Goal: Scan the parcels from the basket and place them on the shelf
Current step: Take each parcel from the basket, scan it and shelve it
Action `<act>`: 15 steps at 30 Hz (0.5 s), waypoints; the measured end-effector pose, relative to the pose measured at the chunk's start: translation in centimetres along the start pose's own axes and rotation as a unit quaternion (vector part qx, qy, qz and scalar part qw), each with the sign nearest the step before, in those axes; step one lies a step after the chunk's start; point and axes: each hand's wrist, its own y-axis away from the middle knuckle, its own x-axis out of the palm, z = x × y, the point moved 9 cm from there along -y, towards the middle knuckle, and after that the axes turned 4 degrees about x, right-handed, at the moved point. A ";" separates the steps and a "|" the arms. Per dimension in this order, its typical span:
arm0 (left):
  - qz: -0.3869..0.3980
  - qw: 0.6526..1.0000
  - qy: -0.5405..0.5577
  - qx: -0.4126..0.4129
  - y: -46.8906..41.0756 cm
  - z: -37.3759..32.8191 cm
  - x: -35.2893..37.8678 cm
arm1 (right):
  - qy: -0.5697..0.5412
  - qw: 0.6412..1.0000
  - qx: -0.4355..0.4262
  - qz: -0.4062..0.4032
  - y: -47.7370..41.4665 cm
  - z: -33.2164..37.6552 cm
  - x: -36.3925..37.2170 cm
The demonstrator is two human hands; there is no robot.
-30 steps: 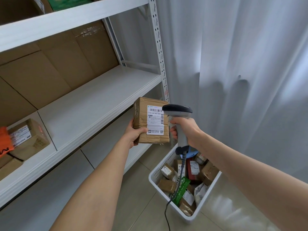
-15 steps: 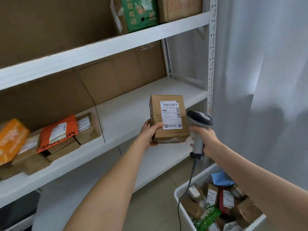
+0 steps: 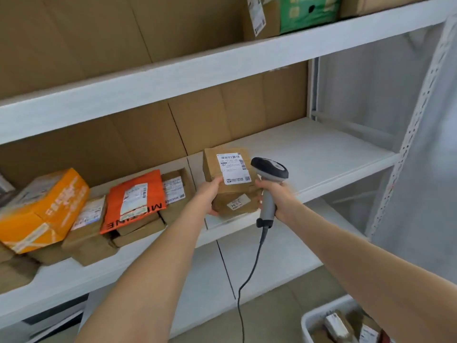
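Note:
My left hand [image 3: 210, 194] grips a brown cardboard parcel [image 3: 215, 164] with a white barcode label, held over the front of the white middle shelf [image 3: 321, 154]. Just right of the parcel, my right hand [image 3: 279, 194] grips the grey handle of a corded barcode scanner [image 3: 269, 169], whose dark head sits beside the label. The white basket [image 3: 311, 320] shows at the bottom right corner with parcels inside.
Several parcels lie on the left of the middle shelf, among them an orange box [image 3: 42, 209] and an orange mailer [image 3: 133, 196]. Boxes stand on the upper shelf [image 3: 173, 78], one green [image 3: 306, 11]. A perforated upright [image 3: 405, 134] and a grey curtain [image 3: 430, 169] are on the right.
The view has swung left and up. Both hands carried the parcel and scanner from above the basket toward the middle shelf, close to the stacked parcels.

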 end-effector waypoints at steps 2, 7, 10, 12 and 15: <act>-0.036 0.990 -0.118 0.063 -2.3 -1.1 -1.6 | 0.003 1.000 -0.008 0.008 -2.1 0.1 2.1; -0.094 0.908 -0.376 0.161 -5.2 -3.6 -3.4 | -0.013 1.000 -0.005 0.017 -5.9 -0.3 5.6; -0.092 0.857 -0.469 0.191 -6.4 -4.2 -3.0 | -0.026 0.999 0.013 0.040 -6.9 -0.8 7.6; -0.084 0.842 -0.495 0.197 -7.0 -4.3 -2.7 | -0.026 0.998 0.022 0.045 -7.2 -1.2 8.1; -0.098 0.835 -0.494 0.221 -7.0 -4.9 -2.3 | -0.047 0.998 0.022 0.030 -7.4 -1.4 7.2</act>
